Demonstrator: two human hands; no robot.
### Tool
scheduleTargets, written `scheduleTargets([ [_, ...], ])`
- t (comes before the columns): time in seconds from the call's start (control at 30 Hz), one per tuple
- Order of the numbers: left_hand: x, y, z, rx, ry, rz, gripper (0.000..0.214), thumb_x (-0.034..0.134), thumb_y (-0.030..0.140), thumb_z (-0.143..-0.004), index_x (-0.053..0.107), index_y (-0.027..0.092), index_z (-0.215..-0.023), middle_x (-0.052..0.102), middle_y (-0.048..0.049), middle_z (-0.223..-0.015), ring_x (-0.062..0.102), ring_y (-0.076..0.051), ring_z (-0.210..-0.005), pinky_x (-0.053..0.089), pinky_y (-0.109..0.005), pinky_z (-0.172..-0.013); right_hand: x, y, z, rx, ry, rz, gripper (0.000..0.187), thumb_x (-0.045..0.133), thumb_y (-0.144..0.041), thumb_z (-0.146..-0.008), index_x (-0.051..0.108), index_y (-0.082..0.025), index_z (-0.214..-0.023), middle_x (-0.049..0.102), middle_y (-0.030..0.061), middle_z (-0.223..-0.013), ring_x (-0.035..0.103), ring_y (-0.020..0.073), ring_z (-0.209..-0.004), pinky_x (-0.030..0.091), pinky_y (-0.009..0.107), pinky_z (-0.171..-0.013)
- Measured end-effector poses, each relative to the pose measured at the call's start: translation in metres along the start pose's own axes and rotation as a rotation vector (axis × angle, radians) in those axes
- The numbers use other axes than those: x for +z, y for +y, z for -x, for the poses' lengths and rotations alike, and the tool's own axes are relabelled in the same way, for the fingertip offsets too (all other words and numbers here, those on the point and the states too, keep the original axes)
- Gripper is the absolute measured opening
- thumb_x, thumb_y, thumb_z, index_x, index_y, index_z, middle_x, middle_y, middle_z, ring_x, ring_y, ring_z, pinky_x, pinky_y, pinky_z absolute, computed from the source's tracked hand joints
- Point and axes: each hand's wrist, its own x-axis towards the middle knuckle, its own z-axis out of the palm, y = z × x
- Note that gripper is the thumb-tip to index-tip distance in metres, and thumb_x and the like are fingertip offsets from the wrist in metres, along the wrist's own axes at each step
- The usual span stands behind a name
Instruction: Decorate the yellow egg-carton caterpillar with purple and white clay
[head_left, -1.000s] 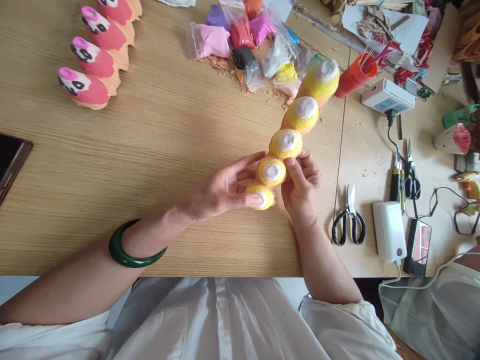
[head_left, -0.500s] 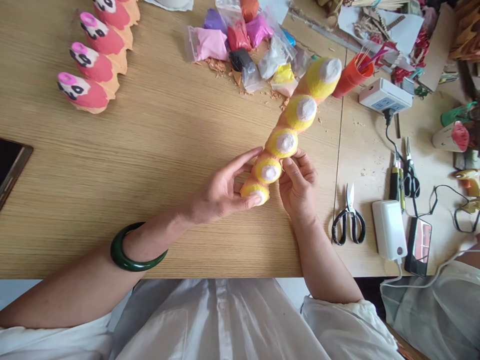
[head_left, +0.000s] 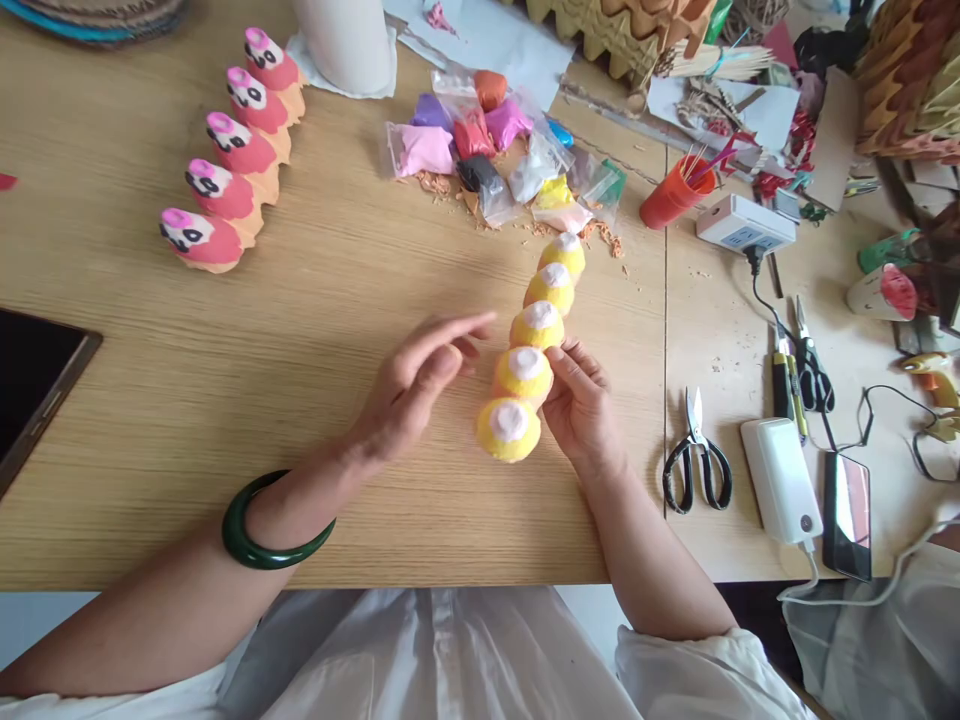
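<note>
A strip of egg-carton cups (head_left: 523, 373), coated yellow with a white disc on each cup, slants across the middle of the view. Its right side is pinched between the thumb and fingers of my right hand (head_left: 581, 400). To the left of the strip, my left hand (head_left: 409, 385) is held apart from it, fingers loosely stretched and nothing in them. Beyond the strip's far end lie several small plastic bags of coloured clay, among them a yellow one (head_left: 555, 192) and a white one (head_left: 538, 165). A dark green bangle (head_left: 240, 535) circles my left wrist.
A finished-looking pink egg-carton strip with painted eyes (head_left: 241, 143) stands at upper left. Scissors (head_left: 697, 455), a white power bank (head_left: 781, 480), a phone (head_left: 847, 515) and an orange cup of sticks (head_left: 675, 192) are on the right. A dark tablet-like device (head_left: 37, 385) lies left.
My left hand has let go of the strip's near end and moved left. In my right hand the strip has tipped, its far end lower. The view has shifted to show more of the table's far side.
</note>
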Motion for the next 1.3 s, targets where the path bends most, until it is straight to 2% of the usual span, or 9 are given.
scheduleTargets([
  [0.13,-0.007,-0.01,-0.006,0.104,0.164,0.009,0.05,0.047,0.059,-0.111,0.061,0.039,-0.154,0.054,0.0072,-0.163,0.038,-0.038,-0.157,0.036,-0.051,-0.125,0.013,0.005,0.013,0.118,-0.116,-0.076,0.036,0.094,-0.042,-0.074,0.071,-0.025,-0.094,0.075,-0.0032,-0.085,0.068,0.0116,-0.071,0.061,0.024,-0.07],
  [0.23,-0.003,-0.013,-0.006,0.106,0.164,-0.068,0.05,0.055,0.058,-0.108,0.053,0.049,-0.158,0.04,0.0146,-0.175,0.022,-0.035,-0.169,0.021,-0.053,-0.137,0.021,0.012,0.019,0.251,-0.208,-0.105,0.04,0.098,-0.041,-0.071,0.07,-0.023,-0.092,0.074,-0.0028,-0.085,0.068,0.0111,-0.072,0.062,0.024,-0.072],
  [0.33,0.006,-0.015,-0.001,0.019,0.122,-0.128,0.065,0.071,0.059,-0.099,0.048,0.054,-0.16,0.04,0.0118,-0.175,0.027,-0.035,-0.169,0.02,-0.058,-0.14,0.021,0.014,0.02,0.296,-0.254,-0.013,0.043,0.096,-0.049,-0.072,0.069,-0.022,-0.092,0.075,-0.0007,-0.086,0.07,0.0131,-0.077,0.062,0.026,-0.076],
  [0.47,0.016,-0.023,0.004,-0.001,0.102,-0.151,0.071,0.074,0.055,-0.099,0.044,0.052,-0.163,0.039,0.0068,-0.176,0.029,-0.034,-0.168,0.023,-0.061,-0.14,0.014,0.007,0.021,0.069,-0.281,0.476,0.031,0.079,-0.051,-0.089,0.071,-0.022,-0.099,0.075,0.0024,-0.088,0.068,0.0159,-0.078,0.059,0.029,-0.072],
  [0.63,0.018,-0.028,0.004,0.059,0.105,-0.251,0.07,0.067,0.049,-0.105,0.036,0.05,-0.167,0.039,0.0032,-0.176,0.035,-0.03,-0.166,0.027,-0.059,-0.14,0.006,0.001,0.022,-0.261,-0.144,1.018,0.023,0.063,-0.042,-0.099,0.075,-0.022,-0.1,0.076,0.0042,-0.086,0.06,0.0146,-0.067,0.049,0.03,-0.065],
  [0.83,0.02,-0.011,0.005,-0.051,0.037,-0.213,0.06,0.05,0.055,-0.11,0.034,0.052,-0.168,0.034,0.0097,-0.178,0.021,-0.028,-0.171,0.025,-0.055,-0.141,0.005,0.007,0.017,-0.209,-0.092,1.007,0.021,0.06,-0.04,-0.095,0.069,-0.022,-0.097,0.067,-0.0016,-0.069,0.058,0.0132,-0.059,0.045,0.027,-0.059],
  [0.97,0.023,-0.008,0.006,-0.096,0.068,-0.204,0.055,0.041,0.055,-0.111,0.04,0.048,-0.166,0.04,0.0096,-0.176,0.027,-0.024,-0.169,0.027,-0.047,-0.142,0.003,0.009,0.014,-0.251,-0.112,1.012,0.021,0.053,-0.033,-0.093,0.07,-0.021,-0.097,0.067,-0.0015,-0.069,0.056,0.0126,-0.057,0.043,0.026,-0.057],
  [1.17,0.03,-0.008,0.011,-0.11,0.133,-0.249,0.053,0.04,0.056,-0.112,0.046,0.048,-0.163,0.044,0.0098,-0.173,0.03,-0.024,-0.168,0.031,-0.047,-0.141,0.003,0.011,0.013,-0.279,-0.068,1.004,0.023,0.05,-0.028,-0.093,0.071,-0.021,-0.099,0.071,0.0008,-0.074,0.059,0.014,-0.06,0.048,0.028,-0.061],
  [1.3,0.033,-0.012,0.015,-0.118,0.184,-0.218,0.05,0.044,0.059,-0.111,0.051,0.051,-0.16,0.049,0.0101,-0.17,0.034,-0.025,-0.167,0.035,-0.048,-0.139,0.001,0.011,0.011,-0.131,-0.077,0.827,0.022,0.051,-0.035,-0.096,0.069,-0.022,-0.099,0.063,-0.0026,-0.066,0.056,0.0129,-0.049,0.048,0.027,-0.051],
])
